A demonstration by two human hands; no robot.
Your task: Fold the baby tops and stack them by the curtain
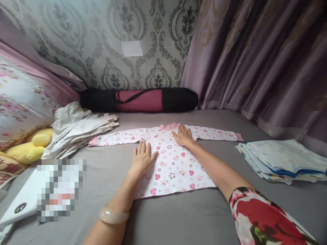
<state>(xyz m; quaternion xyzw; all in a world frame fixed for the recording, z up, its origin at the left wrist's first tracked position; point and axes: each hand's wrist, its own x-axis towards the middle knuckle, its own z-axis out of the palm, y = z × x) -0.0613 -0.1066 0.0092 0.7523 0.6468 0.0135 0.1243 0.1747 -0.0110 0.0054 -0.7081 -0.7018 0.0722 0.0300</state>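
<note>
A small white long-sleeved shirt [173,166] with pink hearts and flowers lies spread flat on the grey bed sheet [178,221], sleeves stretched out to both sides. My left hand [143,158] rests flat on the shirt's left side, fingers apart. My right hand [182,135] lies flat near the pink collar at the shirt's upper right. Neither hand grips anything. A pale bangle sits on my left wrist.
A pile of white clothes [76,131] lies at the left, by a yellow plush toy [30,146] and a floral pillow [20,102]. Folded cloths [283,161] are stacked at the right. A black and pink roll bag [139,99] lies along the wall. Purple curtains hang at right.
</note>
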